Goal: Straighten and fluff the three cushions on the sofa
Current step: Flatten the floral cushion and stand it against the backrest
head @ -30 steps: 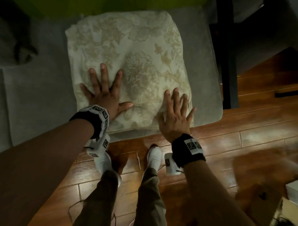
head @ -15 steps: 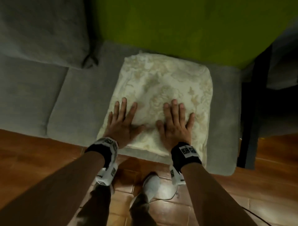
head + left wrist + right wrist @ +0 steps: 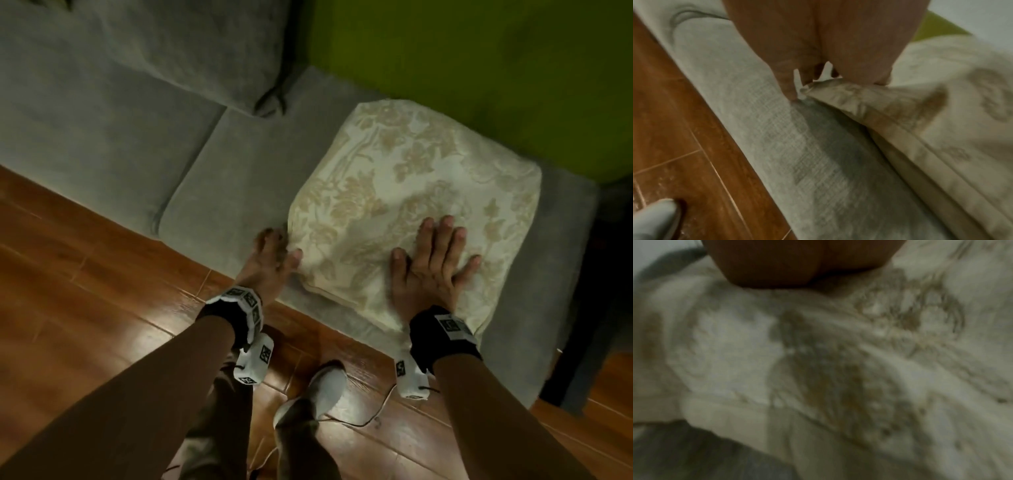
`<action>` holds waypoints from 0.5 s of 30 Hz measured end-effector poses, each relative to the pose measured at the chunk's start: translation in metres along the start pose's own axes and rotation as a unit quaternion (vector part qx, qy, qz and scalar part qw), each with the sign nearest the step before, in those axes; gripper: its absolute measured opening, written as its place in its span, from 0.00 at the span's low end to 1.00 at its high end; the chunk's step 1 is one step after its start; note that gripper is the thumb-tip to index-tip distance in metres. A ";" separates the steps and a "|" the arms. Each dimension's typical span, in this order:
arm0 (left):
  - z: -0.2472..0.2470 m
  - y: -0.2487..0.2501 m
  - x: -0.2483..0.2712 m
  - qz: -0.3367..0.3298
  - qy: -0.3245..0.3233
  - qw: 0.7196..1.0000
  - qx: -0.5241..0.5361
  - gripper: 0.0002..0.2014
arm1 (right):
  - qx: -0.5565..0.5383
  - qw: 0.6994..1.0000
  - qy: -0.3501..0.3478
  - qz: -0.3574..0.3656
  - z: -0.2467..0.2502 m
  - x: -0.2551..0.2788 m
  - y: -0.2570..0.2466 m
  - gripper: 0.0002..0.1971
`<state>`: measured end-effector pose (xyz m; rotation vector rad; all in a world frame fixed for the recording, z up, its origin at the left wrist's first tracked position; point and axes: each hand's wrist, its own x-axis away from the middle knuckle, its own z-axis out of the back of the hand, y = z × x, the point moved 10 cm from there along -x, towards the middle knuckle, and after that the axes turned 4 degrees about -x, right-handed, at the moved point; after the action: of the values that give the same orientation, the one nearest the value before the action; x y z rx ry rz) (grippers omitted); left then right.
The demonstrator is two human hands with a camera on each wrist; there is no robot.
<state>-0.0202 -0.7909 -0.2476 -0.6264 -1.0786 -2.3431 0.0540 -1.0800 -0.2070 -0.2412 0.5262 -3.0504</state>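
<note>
Hands are no more side by side on the cream floral square cushion [image 3: 414,205]. Your left hand [image 3: 270,260] is now off its top and sits at its left corner, thumb on the fabric, fingers curled beside the edge; a real grip I cannot tell. Your right hand [image 3: 431,263] stays flat and open on the cushion. I think you begin to straighten it. The cushion lies flat on the grey fabric sofa seat [image 3: 239,164], beside a green wall [image 3: 479,51] and a brown wooden floor [image 3: 85,291].
</note>
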 end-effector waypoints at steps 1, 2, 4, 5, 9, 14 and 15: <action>0.011 -0.003 0.004 0.007 0.030 0.999 0.024 0.36 | -0.008 1.000 0.016 -0.003 0.013 0.001 -0.002 0.36; 0.018 -0.005 0.007 0.018 0.039 0.999 0.031 0.35 | -0.012 0.999 0.039 0.000 0.029 0.004 -0.006 0.36; 0.021 -0.010 0.009 0.028 0.022 0.999 0.032 0.32 | -0.010 0.995 0.093 0.041 0.061 0.013 -0.031 0.34; 0.023 -0.011 0.008 0.027 0.020 0.999 0.040 0.28 | 0.000 0.989 0.110 0.096 0.070 0.020 -0.055 0.34; 0.043 -0.018 0.011 0.051 0.061 0.976 0.202 0.18 | 0.109 0.949 0.050 0.291 0.028 0.041 -0.135 0.36; 0.053 -0.049 0.011 0.100 0.092 0.953 0.271 0.15 | 0.194 0.951 -0.052 0.237 -0.049 0.018 -0.112 0.45; 0.054 -0.055 0.009 0.111 0.099 0.951 0.272 0.15 | 0.199 0.949 -0.064 0.234 -0.059 0.015 -0.110 0.45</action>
<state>-0.0491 -0.7186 -0.2419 -0.2786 -1.3964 -1.7570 0.0290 -0.9582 -0.2230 -0.2515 -0.0479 -2.5736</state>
